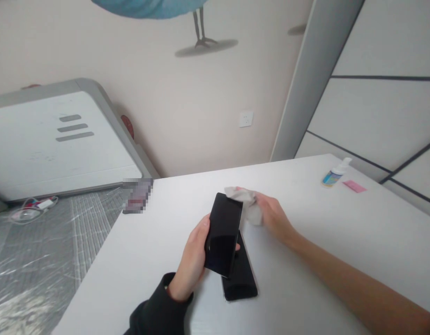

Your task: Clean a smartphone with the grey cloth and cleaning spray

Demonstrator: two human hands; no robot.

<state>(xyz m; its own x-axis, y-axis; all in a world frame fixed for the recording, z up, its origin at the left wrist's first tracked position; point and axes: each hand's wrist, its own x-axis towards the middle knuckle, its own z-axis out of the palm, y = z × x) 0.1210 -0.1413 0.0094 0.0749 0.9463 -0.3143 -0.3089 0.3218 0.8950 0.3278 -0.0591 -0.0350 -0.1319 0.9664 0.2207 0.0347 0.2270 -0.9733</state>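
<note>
My left hand [192, 253], in a black sleeve, is wrapped round a black smartphone [223, 232] whose dark, glossy screen faces me. Its thumb lies along the left edge and a fingertip shows at the right edge. Bunched in my right hand [272, 214] is a pale grey-white cloth [251, 207], which meets the phone's upper right corner; most of those fingers are hidden by the cloth. Below the held phone, a second dark phone-shaped slab [241, 281] with a clear rim lies on the white table [298, 288], its upper part covered.
A small white spray bottle [335, 174] with a blue label and a pink packet [354, 186] lie at the table's far right. At the far left corner is a blurred flat object [138, 195]. Left of the table, clear plastic sheeting [61, 251] covers a grey surface with cables [33, 209].
</note>
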